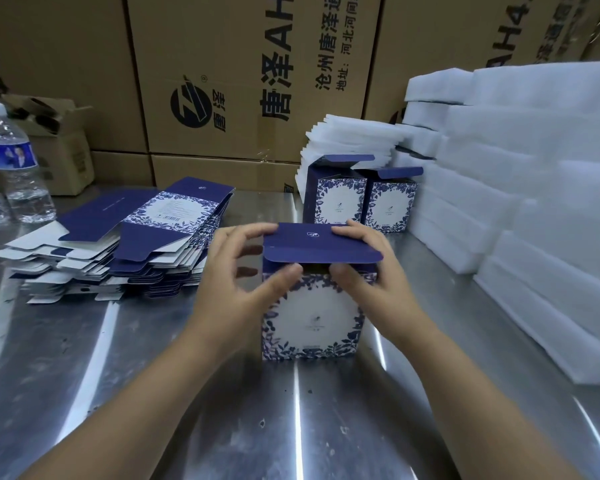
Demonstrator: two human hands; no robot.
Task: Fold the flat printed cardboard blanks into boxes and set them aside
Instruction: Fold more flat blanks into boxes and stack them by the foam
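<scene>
A blue-and-white floral printed box (pixel 312 317) stands upright on the steel table (pixel 153 393) in front of me. Its dark blue lid flap (pixel 312 244) is bent over the top, the tuck tab hanging at the front. My left hand (pixel 243 275) grips the box's upper left, thumb at the front under the tab, fingers on the lid. On the upper right, my right hand (pixel 364 271) grips it the same way. A spread pile of flat blanks (pixel 132 244) lies to the left. Two folded boxes (pixel 361 199) with lids up stand behind.
Stacks of white foam sheets (pixel 534 188) fill the right side and back right. A water bottle (pixel 14 164) stands at far left beside a small open carton (pixel 59 140). Large brown shipping cartons (pixel 243 84) wall off the back.
</scene>
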